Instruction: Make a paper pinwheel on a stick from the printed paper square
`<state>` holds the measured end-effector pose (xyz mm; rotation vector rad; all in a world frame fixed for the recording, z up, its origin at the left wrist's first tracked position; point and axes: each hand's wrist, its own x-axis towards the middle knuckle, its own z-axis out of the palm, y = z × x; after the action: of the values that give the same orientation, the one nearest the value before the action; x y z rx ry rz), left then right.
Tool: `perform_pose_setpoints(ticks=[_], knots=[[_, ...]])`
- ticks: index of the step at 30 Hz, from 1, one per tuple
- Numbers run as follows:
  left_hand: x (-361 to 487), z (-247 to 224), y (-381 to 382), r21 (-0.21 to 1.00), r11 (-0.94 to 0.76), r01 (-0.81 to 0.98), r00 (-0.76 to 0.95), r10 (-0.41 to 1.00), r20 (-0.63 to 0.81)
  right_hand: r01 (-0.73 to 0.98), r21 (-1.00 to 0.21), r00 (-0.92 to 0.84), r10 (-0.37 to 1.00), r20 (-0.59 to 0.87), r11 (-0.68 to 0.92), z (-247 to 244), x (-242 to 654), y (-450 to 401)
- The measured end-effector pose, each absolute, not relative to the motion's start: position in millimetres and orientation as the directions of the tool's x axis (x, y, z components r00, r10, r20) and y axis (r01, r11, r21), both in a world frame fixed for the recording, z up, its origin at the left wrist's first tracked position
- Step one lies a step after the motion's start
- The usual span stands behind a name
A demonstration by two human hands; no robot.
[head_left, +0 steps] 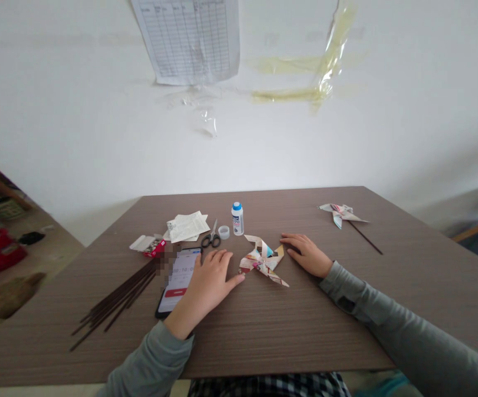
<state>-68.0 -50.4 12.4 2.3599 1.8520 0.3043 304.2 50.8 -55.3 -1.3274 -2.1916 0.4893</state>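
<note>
My left grip [206, 286] and right grip [307, 255] lie open and flat on the table [264, 342], either side of the paper pinwheel [263, 260]; a careless press could crease its thin vanes. Around the left grip sit a phone [179, 281], scissors [211, 236] and dark sticks [115, 303]; a blue-capped bottle [237, 218] could tip if knocked, and a printed sheet [187, 38] hangs on the white wall [69, 110] ahead.

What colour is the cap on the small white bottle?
The cap is blue, shown best in the head view.

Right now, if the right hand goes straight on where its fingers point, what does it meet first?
Probably the folded paper pinwheel, just ahead of the right hand, though the exact line is hard to judge.
</note>
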Motion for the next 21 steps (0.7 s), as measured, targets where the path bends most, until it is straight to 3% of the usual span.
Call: perform_pose_setpoints(ticks=[11,21], knots=[[-124,54,-43,0.266,-0.176,0.948,0.138,0.978,0.155,0.703,-0.539,-0.380,0.886,0.266,0.464,-59,305,52],[-225,49,-42,0.191,0.124,0.974,-0.170,0.955,0.244,0.737,-0.514,-0.372,0.898,0.233,0.439,-55,297,48]])
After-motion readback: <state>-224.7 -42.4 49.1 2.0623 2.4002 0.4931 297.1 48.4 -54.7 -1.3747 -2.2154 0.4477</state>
